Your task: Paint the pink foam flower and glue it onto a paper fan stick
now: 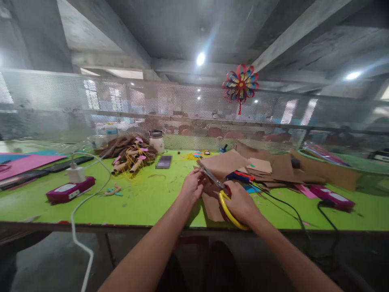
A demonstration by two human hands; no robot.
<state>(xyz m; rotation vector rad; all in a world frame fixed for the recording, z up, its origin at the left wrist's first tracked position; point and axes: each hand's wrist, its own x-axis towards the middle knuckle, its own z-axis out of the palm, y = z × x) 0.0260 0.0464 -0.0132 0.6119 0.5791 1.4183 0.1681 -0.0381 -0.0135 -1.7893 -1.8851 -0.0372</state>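
Note:
My right hand [241, 201] is closed around the yellow handles of a pair of scissors [225, 207]. Their metal blades point up and left, with the tips just above the fingers of my left hand [192, 187]. The left fingers are pinched together by the blades; what lies between them is too small and blurred to make out. Beneath the scissors, a piece of brown paper [213, 207] lies on the green table, partly covered by my right hand. Just beyond the right hand is a red and blue tool [240, 176] with a black cord.
Brown paper sheets [281, 168] are heaped at the right, beside a green basket [372, 178]. Purple power strips [336, 198] sit on both sides, with trailing cords. Brown paper rolls with yellow strands [133, 160] and a jar [156, 142] stand left. A perforated screen [182, 109] borders the back.

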